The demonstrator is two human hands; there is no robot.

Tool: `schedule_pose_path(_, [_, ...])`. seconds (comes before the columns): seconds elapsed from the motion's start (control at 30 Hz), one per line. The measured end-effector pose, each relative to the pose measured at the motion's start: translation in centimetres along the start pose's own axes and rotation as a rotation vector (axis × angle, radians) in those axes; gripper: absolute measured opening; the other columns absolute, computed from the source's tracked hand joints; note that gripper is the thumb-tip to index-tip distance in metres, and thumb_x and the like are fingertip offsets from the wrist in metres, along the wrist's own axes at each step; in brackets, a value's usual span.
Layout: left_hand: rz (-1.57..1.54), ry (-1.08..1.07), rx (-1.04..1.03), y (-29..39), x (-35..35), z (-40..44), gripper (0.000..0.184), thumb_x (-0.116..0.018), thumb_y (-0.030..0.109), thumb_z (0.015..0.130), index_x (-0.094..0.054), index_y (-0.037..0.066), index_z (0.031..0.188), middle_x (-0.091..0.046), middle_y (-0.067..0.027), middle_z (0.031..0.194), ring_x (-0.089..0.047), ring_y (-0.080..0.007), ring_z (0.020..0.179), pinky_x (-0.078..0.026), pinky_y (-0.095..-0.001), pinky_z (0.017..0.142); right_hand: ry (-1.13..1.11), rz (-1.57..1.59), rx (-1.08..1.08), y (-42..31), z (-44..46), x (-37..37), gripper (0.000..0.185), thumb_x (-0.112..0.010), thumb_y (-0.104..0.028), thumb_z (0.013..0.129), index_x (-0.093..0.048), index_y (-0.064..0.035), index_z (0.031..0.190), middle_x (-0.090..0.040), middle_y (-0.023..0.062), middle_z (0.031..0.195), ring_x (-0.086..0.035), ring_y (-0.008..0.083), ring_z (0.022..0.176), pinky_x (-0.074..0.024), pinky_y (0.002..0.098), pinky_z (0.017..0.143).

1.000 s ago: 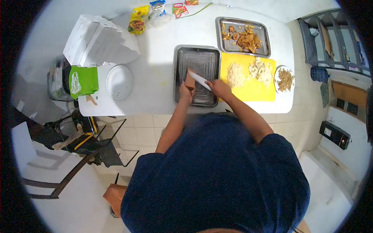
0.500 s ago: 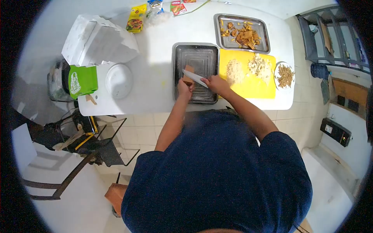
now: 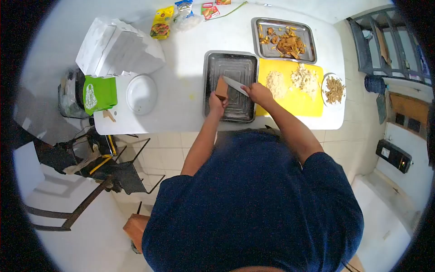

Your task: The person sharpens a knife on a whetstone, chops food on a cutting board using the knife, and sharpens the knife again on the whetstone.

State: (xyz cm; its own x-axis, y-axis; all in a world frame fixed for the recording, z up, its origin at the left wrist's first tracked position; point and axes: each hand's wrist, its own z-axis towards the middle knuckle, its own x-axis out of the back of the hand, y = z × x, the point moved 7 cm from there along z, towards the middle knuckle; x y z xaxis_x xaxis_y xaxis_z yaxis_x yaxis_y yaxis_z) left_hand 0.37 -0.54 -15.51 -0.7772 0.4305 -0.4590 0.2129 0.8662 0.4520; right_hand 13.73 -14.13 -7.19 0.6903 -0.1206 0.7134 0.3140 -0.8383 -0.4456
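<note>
- Left hand (image 3: 218, 104): fingers are closed around the near end of a brown block (image 3: 221, 87).
- Brown block: located over the left half of a dark, rectangular metal tray (image 3: 240, 107), with its far end pointing away from the person. Whether it touches the tray floor cannot be determined.
- Right hand (image 3: 261, 94): clamped on the handle of a knife (image 3: 235, 85), at the right edge of the dark tray.
- Knife: the pale blade extends to the left over the tray, with its tip at the far end of the block. Contact between blade and block cannot be confirmed.
- Yellow board (image 3: 290, 108): lies on the bench (image 3: 181, 97), just beside the dark tray on the right. It carries two pale chopped heaps side by side: a left heap (image 3: 275, 84) and a right heap (image 3: 303, 81).
- White plate (image 3: 325, 94): stands to the right of the board and carries brown strips (image 3: 335, 91).
- Second metal tray (image 3: 307, 32): positioned beyond the board; it contains brown pieces (image 3: 290, 46).
- Left section of the bench: a round white dish (image 3: 141, 94), a green bag (image 3: 100, 94) and a white box (image 3: 115, 50).
- Far edge: a yellow packet (image 3: 161, 22) lies near a blue packet (image 3: 184, 7).
</note>
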Motion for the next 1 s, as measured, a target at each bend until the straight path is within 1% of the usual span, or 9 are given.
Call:
schedule_pose_path(0.17, [-0.07,0.013,0.023,-0.2,0.5,1.6,0.035,-0.025,0.034,0.094,-0.047,0.006,0.091,-0.048,-0.0078,0.061,-0.039,-0.015,0.042,-0.029,-0.0287,0.037,-0.025,0.104,0.116,-2.5,-1.9,-0.9,0.067,-0.04,-0.059,0.088,-0.066,0.002,0.076,-0.061,0.0278,0.074,-0.061,0.0448,0.076,-0.0481,0.0481,0.07])
schedule_pose_path(0.3, [-0.026,-0.034,0.023,0.0,0.6,1.4,0.032,-0.027,0.033,0.093,-0.046,0.007,0.092,-0.047,-0.0072,0.062,-0.038,-0.0147,0.042,-0.029,-0.0282,0.037,0.008,0.079,-0.073,1.6,0.1,-1.4,0.066,-0.044,-0.058,0.087,-0.066,0.0032,0.076,-0.061,0.0293,0.076,-0.061,0.0449,0.075,-0.0482,0.0477,0.069])
schedule_pose_path(0.47, [-0.055,-0.043,0.017,0.1,0.2,1.4,0.03,-0.029,0.032,0.093,-0.045,0.007,0.092,-0.048,-0.0081,0.065,-0.038,-0.0151,0.043,-0.029,-0.0283,0.039,-0.116,0.128,0.094,-1.3,0.4,-1.4,0.066,-0.042,-0.059,0.087,-0.067,0.0018,0.077,-0.064,0.0256,0.079,-0.063,0.0418,0.075,-0.0492,0.0489,0.07])
schedule_pose_path(0.57, [0.018,-0.067,0.006,0.1,0.8,2.0,0.031,-0.029,0.032,0.092,-0.045,0.006,0.092,-0.049,-0.0089,0.065,-0.038,-0.0153,0.044,-0.03,-0.0291,0.04,-0.029,0.1,0.023,0.8,0.6,-3.3,0.064,-0.043,-0.057,0.088,-0.067,0.0011,0.079,-0.064,0.0241,0.078,-0.063,0.0415,0.075,-0.0491,0.049,0.07])
schedule_pose_path(0.6, [-0.014,-0.074,0.003,0.0,0.7,1.4,0.031,-0.03,0.032,0.092,-0.046,0.006,0.09,-0.049,-0.0088,0.063,-0.038,-0.0154,0.044,-0.03,-0.0292,0.04,0.011,-0.021,0.091,-1.3,-1.7,0.1,0.062,-0.043,-0.056,0.088,-0.067,-0.0002,0.079,-0.064,0.0236,0.078,-0.063,0.0415,0.075,-0.0491,0.0489,0.069])
schedule_pose_path(0.67, [-0.038,-0.11,0.008,0.3,0.2,1.4,0.031,-0.03,0.032,0.092,-0.046,0.005,0.09,-0.049,-0.0089,0.063,-0.038,-0.0154,0.044,-0.029,-0.0289,0.039,0.041,0.013,0.058,0.3,0.3,0.2,0.063,-0.043,-0.057,0.088,-0.066,0.0013,0.078,-0.062,0.0259,0.078,-0.062,0.0422,0.077,-0.0484,0.0483,0.069])
schedule_pose_path(0.87, [-0.073,-0.047,0.026,0.6,-0.1,1.2,0.031,-0.029,0.032,0.092,-0.046,0.006,0.091,-0.049,-0.0091,0.063,-0.038,-0.0155,0.043,-0.029,-0.0287,0.038,-0.07,0.014,0.058,-0.5,-1.0,-2.3,0.065,-0.042,-0.058,0.088,-0.066,0.0022,0.083,-0.063,0.0254,0.084,-0.062,0.0429,0.077,-0.0486,0.0506,0.07])
schedule_pose_path(0.97, [-0.027,0.001,0.056,-0.2,0.9,1.9,0.031,-0.029,0.032,0.092,-0.046,0.007,0.091,-0.049,-0.0092,0.063,-0.038,-0.0153,0.043,-0.029,-0.0287,0.038,-0.027,-0.05,0.113,-0.3,-1.2,0.1,0.066,-0.041,-0.059,0.088,-0.066,0.0017,0.085,-0.063,0.0261,0.084,-0.062,0.0432,0.078,-0.0488,0.0507,0.07])
schedule_pose_path(1.0, [-0.025,-0.026,0.055,-0.3,1.2,2.2,0.031,-0.029,0.032,0.092,-0.046,0.007,0.091,-0.049,-0.0093,0.063,-0.038,-0.0152,0.043,-0.029,-0.0286,0.038,0.032,-0.003,-0.005,1.9,0.7,-0.9,0.066,-0.041,-0.059,0.088,-0.067,0.0017,0.082,-0.063,0.0264,0.081,-0.062,0.0433,0.08,-0.0495,0.0495,0.071])
